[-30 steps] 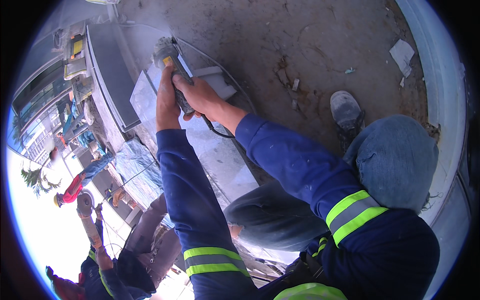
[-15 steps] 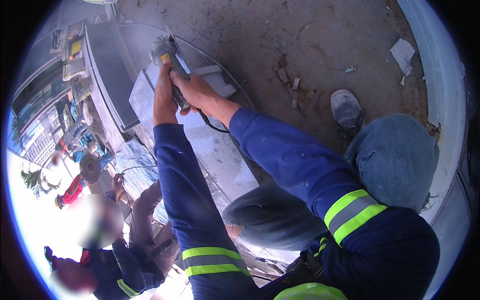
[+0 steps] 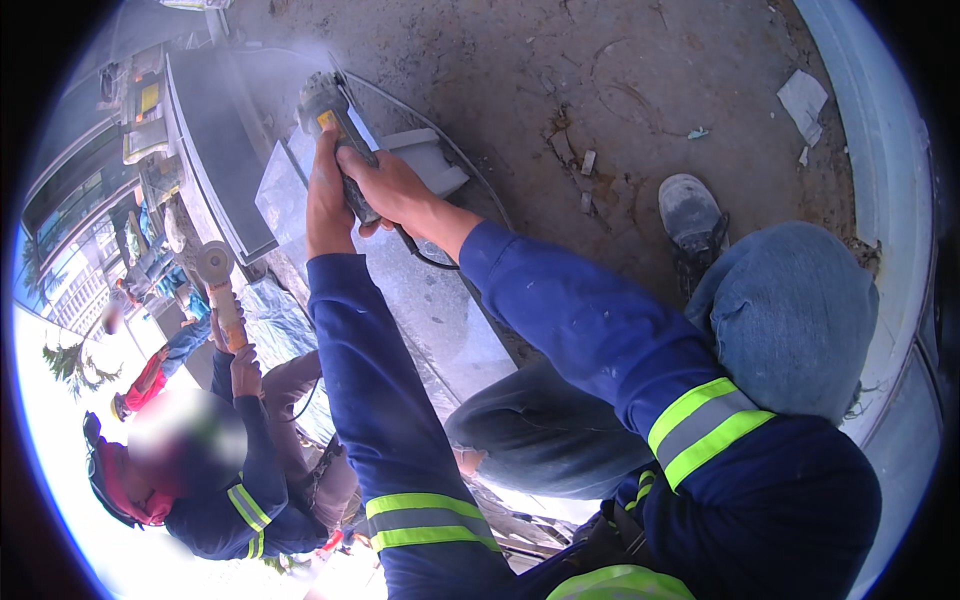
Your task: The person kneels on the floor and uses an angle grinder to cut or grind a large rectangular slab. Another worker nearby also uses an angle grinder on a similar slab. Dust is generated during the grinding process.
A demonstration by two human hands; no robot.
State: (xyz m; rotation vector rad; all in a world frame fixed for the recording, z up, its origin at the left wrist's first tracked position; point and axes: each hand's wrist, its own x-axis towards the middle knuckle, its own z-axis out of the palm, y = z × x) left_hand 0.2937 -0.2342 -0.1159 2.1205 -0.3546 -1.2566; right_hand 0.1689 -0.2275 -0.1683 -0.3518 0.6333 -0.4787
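Both of my hands are wrapped around a dusty angle grinder [image 3: 322, 102] with a dark body and a yellow patch. My left hand [image 3: 328, 200] grips its left side. My right hand [image 3: 392, 190] closes over the right side of the body, thumb on top. The disc shows only as a thin edge beyond my hands. Pale dust drifts around the grinder's head. Beneath the tool lies a light grey speckled slab [image 3: 430, 290], and a black cord [image 3: 425, 258] curves away behind my right hand.
On the left, a co-worker holds an orange angle grinder [image 3: 227, 312] with its disc raised. A dark flat panel [image 3: 215, 150] lies left of the slab. White offcuts [image 3: 425, 160] rest beside it. Rubble and a torn pale sheet [image 3: 802, 105] lie on the dirt floor.
My hands and the grinder have shifted slightly; dust hangs at its head. The co-worker has swung their grinder toward the right and now shows both hands on it.
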